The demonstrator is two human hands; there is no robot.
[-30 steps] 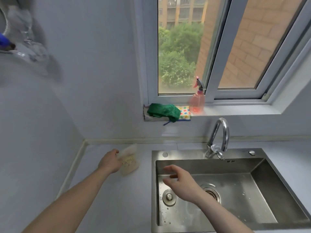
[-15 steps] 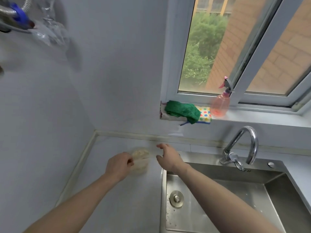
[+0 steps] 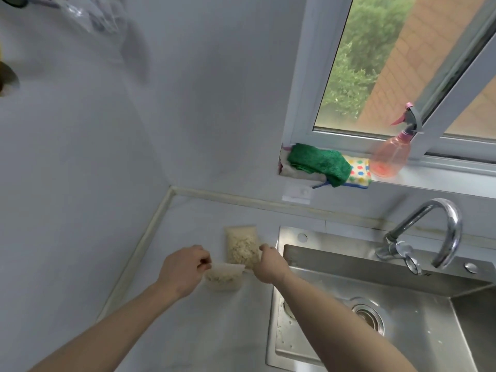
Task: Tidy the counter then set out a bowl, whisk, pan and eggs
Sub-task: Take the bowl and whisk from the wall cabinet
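Note:
Two clear plastic packets of pale yellowish food sit on the grey counter [image 3: 220, 331] left of the sink. My left hand [image 3: 182, 271] pinches the top edge of the nearer packet [image 3: 224, 279], which hangs just above the counter. My right hand [image 3: 269, 261] has its fingers curled on the right edge of the farther packet [image 3: 241, 244], which lies flat. No bowl, whisk, pan or eggs are in view.
The steel sink [image 3: 335, 267] and its curved tap [image 3: 440, 232] fill the right side. On the window sill are a green cloth [image 3: 319, 162], a dotted sponge [image 3: 358, 170] and a pink spray bottle [image 3: 390, 157]. Walls close the counter at left and back.
My right hand has come from over the sink to the counter and taken hold of one packet. The left hand has drawn the other packet nearer to me.

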